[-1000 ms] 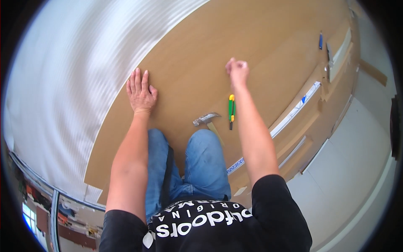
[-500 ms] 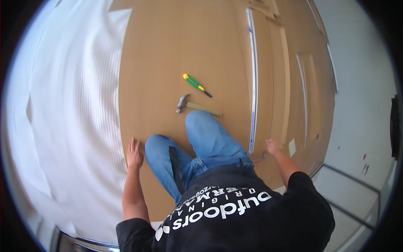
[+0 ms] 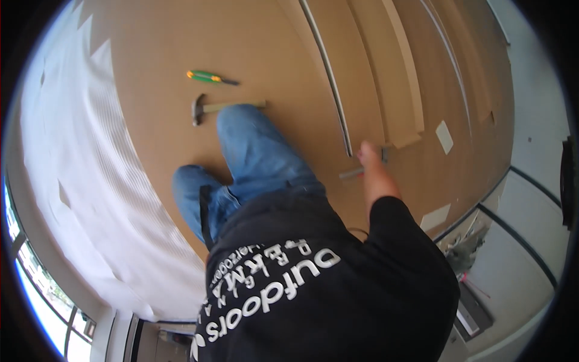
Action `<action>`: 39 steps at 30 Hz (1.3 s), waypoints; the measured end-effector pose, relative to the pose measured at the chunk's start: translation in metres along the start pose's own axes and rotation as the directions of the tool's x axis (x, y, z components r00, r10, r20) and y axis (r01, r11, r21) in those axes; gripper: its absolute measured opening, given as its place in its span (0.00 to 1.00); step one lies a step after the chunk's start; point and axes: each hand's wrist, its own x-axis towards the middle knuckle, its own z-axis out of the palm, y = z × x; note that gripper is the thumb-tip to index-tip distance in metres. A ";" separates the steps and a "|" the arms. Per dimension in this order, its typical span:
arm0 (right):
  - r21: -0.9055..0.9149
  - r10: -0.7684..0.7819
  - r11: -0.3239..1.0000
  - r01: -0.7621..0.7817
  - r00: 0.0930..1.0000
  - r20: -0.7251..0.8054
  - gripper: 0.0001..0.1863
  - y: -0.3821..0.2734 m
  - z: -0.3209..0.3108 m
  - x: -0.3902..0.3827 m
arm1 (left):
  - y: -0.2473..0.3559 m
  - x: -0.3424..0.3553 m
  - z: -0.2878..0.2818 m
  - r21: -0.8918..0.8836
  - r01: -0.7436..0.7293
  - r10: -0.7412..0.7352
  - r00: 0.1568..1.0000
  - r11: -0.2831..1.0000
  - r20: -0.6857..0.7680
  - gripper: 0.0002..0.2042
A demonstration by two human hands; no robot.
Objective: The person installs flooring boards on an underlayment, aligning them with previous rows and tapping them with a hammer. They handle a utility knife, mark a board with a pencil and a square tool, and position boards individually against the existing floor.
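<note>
My right hand [image 3: 369, 154] is over the brown board floor covering, right beside the near end of a long thin metal-looking strip [image 3: 329, 72]. Its fingers look curled together, and what they hold, if anything, is hidden. Just by the wrist lies a greyish tool-like piece [image 3: 350, 175] with a bit of red, partly covered by the forearm. My left hand is out of view. A claw hammer [image 3: 232, 107] with a wooden handle rests by my knee. Beyond it lies a green and yellow tool [image 3: 211, 78] with a dark tip, perhaps a utility knife.
Rippled white sheeting [image 3: 90, 151] covers the left side. Flat cardboard-like panels [image 3: 386, 66] and another thin strip [image 3: 458, 78] lie to the right. A small white card [image 3: 444, 137] sits near them. A pale wall and dark-framed panels stand at the right.
My view has swung, so hammer and green tool appear further left. My right hand has come to the strip's near end. My left hand, flat by the sheeting earlier, has left the picture.
</note>
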 end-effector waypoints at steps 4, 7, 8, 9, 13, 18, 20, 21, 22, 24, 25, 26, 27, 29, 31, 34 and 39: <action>0.139 0.132 0.982 -0.131 0.991 0.002 0.12 -0.021 0.011 0.000 | 0.055 -0.020 0.004 -0.006 -0.154 0.153 0.987 0.988 -0.047 0.20; 0.102 -0.055 0.994 0.034 0.977 0.208 0.14 -0.017 -0.006 0.028 | 0.098 -0.022 0.011 -0.015 -0.267 0.265 0.959 0.963 -0.097 0.20; 0.083 -0.137 0.990 0.117 0.942 0.305 0.17 -0.014 -0.006 0.034 | 0.110 -0.028 0.007 -0.030 -0.282 0.274 0.950 0.959 -0.147 0.21; 0.157 -0.021 0.987 -0.039 0.931 0.363 0.19 -0.008 0.005 0.025 | 0.121 -0.041 -0.009 -0.019 -0.287 0.277 0.937 0.958 -0.211 0.21; 0.102 -0.094 0.993 0.054 0.890 0.446 0.17 -0.050 0.021 0.016 | 0.185 -0.041 -0.009 0.019 -0.408 0.394 0.869 0.913 -0.298 0.25; -0.222 -0.122 0.938 0.266 0.853 0.507 0.17 -0.062 0.030 -0.042 | 0.144 -0.049 -0.013 -0.033 -0.374 0.336 0.864 0.927 -0.374 0.22; -0.330 -0.150 0.867 0.374 0.827 0.542 0.17 -0.070 0.035 -0.063 | 0.104 -0.044 0.007 -0.061 -0.294 0.253 0.896 0.954 -0.364 0.22; -0.377 -0.158 0.823 0.425 0.809 0.566 0.17 -0.078 0.038 -0.071 | 0.085 -0.040 0.024 -0.039 -0.260 0.228 0.902 0.965 -0.366 0.23; -0.421 -0.171 0.775 0.471 0.798 0.578 0.17 -0.085 0.038 -0.076 | 0.067 -0.038 0.042 -0.063 -0.227 0.194 0.921 0.972 -0.338 0.23; -0.482 -0.189 0.682 0.550 0.769 0.611 0.17 -0.099 0.036 -0.084 | 0.037 -0.040 0.081 -0.122 -0.173 0.129 0.944 0.977 -0.304 0.24; -0.514 -0.189 0.632 0.581 0.758 0.625 0.17 -0.103 0.035 -0.088 | 0.021 -0.044 0.099 -0.092 -0.160 0.132 0.958 0.983 -0.256 0.24; -0.549 -0.188 0.575 0.607 0.751 0.633 0.17 -0.099 0.027 -0.089 | -0.002 -0.054 0.120 -0.052 -0.150 0.137 0.971 0.987 -0.196 0.24; -0.569 -0.201 0.519 0.638 0.738 0.644 0.17 -0.112 0.029 -0.091 | -0.005 -0.056 0.137 -0.090 -0.138 0.117 0.972 0.986 -0.206 0.24; -0.605 -0.223 0.402 0.687 0.715 0.663 0.17 -0.126 0.033 -0.096 | -0.015 -0.063 0.169 -0.132 -0.091 0.072 0.987 0.987 -0.141 0.24; -0.626 -0.241 0.304 0.718 0.694 0.678 0.18 -0.129 0.032 -0.100 | -0.037 -0.072 0.192 -0.161 -0.087 0.059 0.983 0.983 -0.171 0.25; -0.649 -0.214 0.192 0.736 0.677 0.704 0.18 -0.116 0.023 -0.104 | -0.093 -0.092 0.220 -0.111 -0.024 0.006 0.988 0.994 -0.156 0.24; -0.643 -0.254 -0.198 0.740 0.595 0.763 0.20 -0.137 -0.001 -0.089 | -0.064 -0.065 0.183 -0.024 -0.025 0.025 1.000 0.999 -0.004 0.24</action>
